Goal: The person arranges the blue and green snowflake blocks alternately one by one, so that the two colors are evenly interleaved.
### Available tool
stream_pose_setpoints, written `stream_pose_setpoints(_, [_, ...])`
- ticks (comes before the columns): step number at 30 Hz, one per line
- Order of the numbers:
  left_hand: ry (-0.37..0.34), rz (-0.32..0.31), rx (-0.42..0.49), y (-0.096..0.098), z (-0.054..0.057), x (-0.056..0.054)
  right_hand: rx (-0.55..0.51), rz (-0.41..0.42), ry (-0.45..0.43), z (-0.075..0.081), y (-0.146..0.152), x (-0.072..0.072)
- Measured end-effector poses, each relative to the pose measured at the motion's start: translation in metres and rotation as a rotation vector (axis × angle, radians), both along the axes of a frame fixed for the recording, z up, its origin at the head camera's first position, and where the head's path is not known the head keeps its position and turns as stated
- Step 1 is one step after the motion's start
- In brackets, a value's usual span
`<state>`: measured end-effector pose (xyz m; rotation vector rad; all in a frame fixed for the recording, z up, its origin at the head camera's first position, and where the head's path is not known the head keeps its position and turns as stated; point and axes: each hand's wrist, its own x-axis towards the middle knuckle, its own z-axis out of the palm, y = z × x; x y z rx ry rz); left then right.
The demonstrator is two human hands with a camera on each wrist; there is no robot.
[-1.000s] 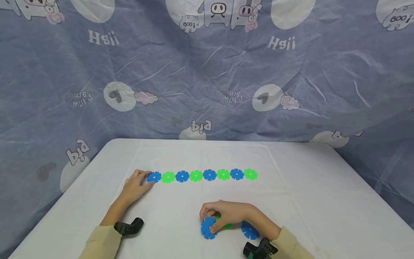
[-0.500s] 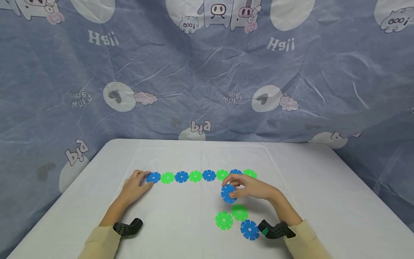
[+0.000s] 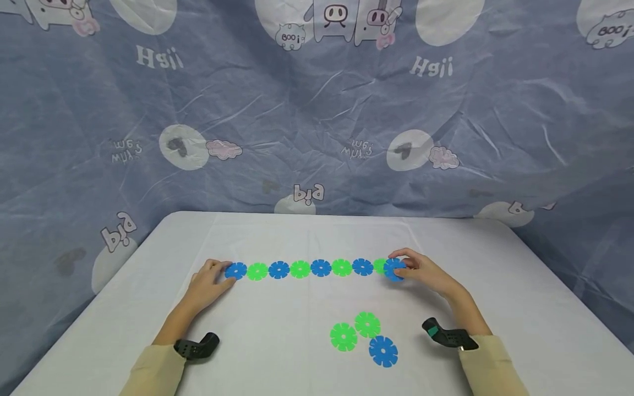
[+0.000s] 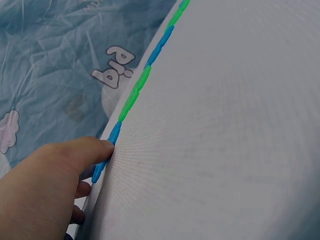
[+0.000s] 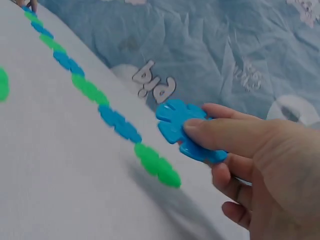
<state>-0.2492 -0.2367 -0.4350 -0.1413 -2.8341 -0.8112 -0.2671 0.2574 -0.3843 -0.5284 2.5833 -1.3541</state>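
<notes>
A row of blue and green plastic snowflake discs point(image 3: 300, 269), colours alternating, lies edge to edge across the white table point(image 3: 277, 330). At its left end, my left hand point(image 3: 205, 286) pinches the outermost blue disc point(image 4: 114, 132) between thumb and fingers, the disc flat on the table. In the right wrist view, my right hand point(image 5: 280, 165) holds another blue snowflake disc point(image 5: 175, 120) between thumb and fingers, raised and tilted above the table. This disc is beside the green disc point(image 5: 157, 165) at the row's right end and covers part of it in the head view.
Nearer me lie two loose green discs point(image 3: 343, 337) point(image 3: 367, 324) and a loose blue disc point(image 3: 383, 351), close together. A printed blue-grey cloth point(image 3: 317, 110) hangs behind the table's far edge. Each wrist wears a black band point(image 3: 198, 346).
My right hand has carried the blue disc from near the loose discs up and right to the row's right end, leaving two green discs uncovered. The left hand stays put.
</notes>
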Motion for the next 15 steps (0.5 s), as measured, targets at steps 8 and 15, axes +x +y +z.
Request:
stream_pose_setpoints(8, [-0.005,-0.006,0.003,-0.001,0.001,-0.001,-0.049,-0.199,0.073,-0.029,0.012,-0.01])
stream_pose_setpoints(15, [-0.011,0.0,-0.004,-0.001,0.001,-0.001,-0.028,-0.343,0.196,-0.039,0.01,-0.012])
